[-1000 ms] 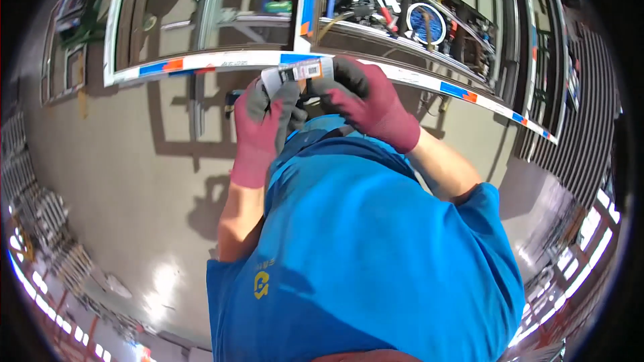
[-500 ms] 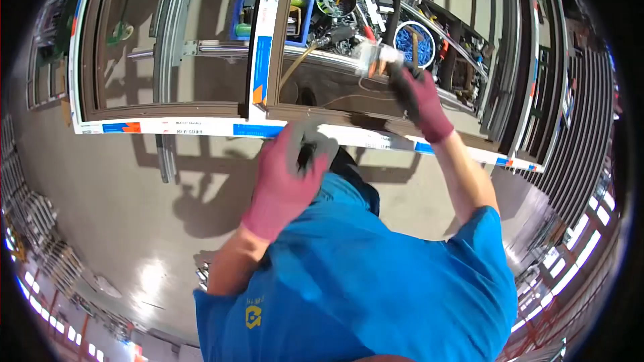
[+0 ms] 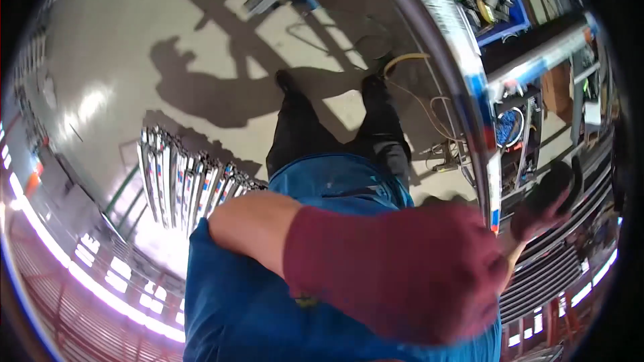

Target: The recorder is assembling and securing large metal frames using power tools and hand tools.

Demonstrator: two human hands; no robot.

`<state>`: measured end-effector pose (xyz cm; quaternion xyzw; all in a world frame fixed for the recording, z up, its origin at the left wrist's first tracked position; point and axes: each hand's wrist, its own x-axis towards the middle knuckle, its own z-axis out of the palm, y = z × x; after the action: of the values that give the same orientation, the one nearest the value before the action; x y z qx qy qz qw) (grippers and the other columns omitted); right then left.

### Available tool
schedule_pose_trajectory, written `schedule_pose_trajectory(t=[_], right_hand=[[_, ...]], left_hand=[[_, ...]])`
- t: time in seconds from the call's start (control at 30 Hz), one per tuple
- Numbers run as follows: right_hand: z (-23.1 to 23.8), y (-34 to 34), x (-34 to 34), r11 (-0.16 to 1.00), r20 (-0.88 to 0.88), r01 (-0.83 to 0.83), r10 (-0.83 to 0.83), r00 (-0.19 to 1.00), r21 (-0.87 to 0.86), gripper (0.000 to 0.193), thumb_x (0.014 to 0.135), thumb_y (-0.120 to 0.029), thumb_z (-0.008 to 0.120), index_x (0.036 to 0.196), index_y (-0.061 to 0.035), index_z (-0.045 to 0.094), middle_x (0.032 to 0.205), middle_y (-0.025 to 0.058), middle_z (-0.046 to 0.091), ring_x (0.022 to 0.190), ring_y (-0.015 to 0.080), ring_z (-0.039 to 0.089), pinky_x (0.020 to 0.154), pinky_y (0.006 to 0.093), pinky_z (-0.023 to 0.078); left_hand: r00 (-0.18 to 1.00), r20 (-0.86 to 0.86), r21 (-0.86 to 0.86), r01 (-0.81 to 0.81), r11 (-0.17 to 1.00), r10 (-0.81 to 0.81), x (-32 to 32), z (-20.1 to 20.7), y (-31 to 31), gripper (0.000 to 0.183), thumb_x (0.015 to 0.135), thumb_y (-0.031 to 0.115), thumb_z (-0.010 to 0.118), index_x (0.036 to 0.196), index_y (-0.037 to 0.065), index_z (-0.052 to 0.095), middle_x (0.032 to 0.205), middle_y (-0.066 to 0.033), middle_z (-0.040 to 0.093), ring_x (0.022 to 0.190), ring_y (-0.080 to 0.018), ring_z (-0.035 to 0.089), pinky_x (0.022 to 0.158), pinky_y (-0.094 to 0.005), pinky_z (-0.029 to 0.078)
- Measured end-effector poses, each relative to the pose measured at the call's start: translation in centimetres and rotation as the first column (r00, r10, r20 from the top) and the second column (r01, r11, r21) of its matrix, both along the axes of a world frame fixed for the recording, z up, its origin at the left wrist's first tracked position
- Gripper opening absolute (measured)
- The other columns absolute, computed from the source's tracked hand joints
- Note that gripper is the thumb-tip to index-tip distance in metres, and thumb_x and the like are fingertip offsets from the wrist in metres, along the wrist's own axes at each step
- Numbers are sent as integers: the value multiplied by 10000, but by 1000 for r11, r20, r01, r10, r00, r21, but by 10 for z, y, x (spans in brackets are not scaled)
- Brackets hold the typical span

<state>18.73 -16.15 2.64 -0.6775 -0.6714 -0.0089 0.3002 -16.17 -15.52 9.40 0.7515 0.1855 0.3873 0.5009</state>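
My left hand, in a maroon glove, reaches across my blue shirt close to the camera. Its back faces me, and blur and angle hide the fingers. Beyond it, at the right, my right hand is raised in a maroon glove with a dark palm. Its fingers are apart, and I make out nothing in them. Nearest to both hands is a long brown frame with white, blue and red tape along its side. My left hand overlaps its near end in the picture; whether they touch I cannot tell.
A blue crate of mixed parts lies beyond the frame, near a white-rimmed bucket of small blue pieces. A yellowish hose and thin cable run by my feet. Wrapped profiles are stacked at the left; dark bars lie at the right.
My view has swung round, with the frame now at the right. My left hand has crossed my chest. My right hand has left the parts bins; the blurred whitish thing by it no longer shows.
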Motion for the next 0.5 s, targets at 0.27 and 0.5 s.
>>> schedule_pose_trajectory(t=[0.27,0.5], right_hand=[[-241,-77,-348,434,-648,-673,229,726,-600,259,954,-69,679,1194,28,664,1078,177,729,1006,210,712,891,330,542],[-693,-26,-442,146,-209,-295,429,879,-944,621,810,-446,803,1276,-55,676,1197,205,727,1143,334,695,973,423,536]], left_hand=[[850,110,-72,-510,857,516,-237,-127,-118,188,778,280,696,837,103,673,861,-62,647,771,-230,639,603,-383,526],[583,-377,-604,-744,287,720,-326,-427,-242,177,800,144,790,895,50,673,842,-126,657,722,-341,675,597,-386,524]])
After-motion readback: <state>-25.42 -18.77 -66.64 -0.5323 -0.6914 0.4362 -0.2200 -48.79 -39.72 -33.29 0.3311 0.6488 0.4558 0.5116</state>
